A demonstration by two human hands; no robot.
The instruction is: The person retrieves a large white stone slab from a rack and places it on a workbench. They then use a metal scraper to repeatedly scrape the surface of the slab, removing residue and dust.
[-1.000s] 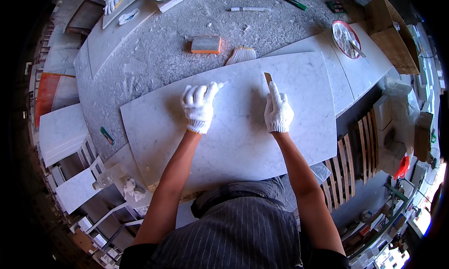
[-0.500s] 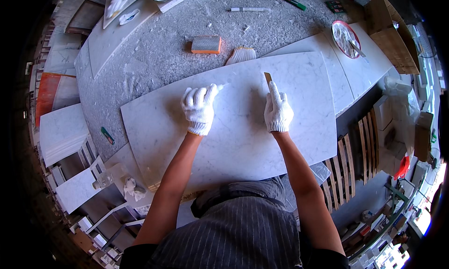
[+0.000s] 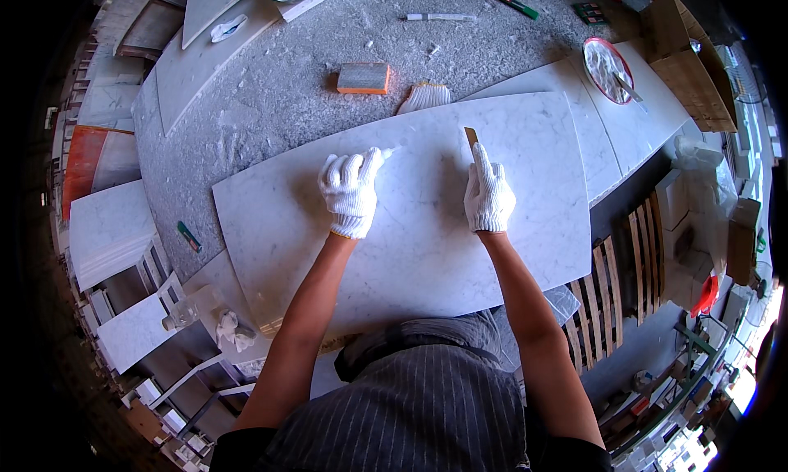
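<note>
- The left hand (image 3: 350, 189), gloved in white, is curled over the marble slab (image 3: 427, 250); whether it grips anything, I cannot tell.
- The right hand (image 3: 490, 194), gloved too, grips a thin scraper (image 3: 470, 135), index finger along it, over the slab's right part.
- Beyond the slab, an orange-sided block (image 3: 364, 79) sits on the dusty desk (image 3: 279, 103).

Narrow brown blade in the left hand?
No, the narrow brown blade sticks out from the gloved right hand, over the pale grey-veined slab.
</note>
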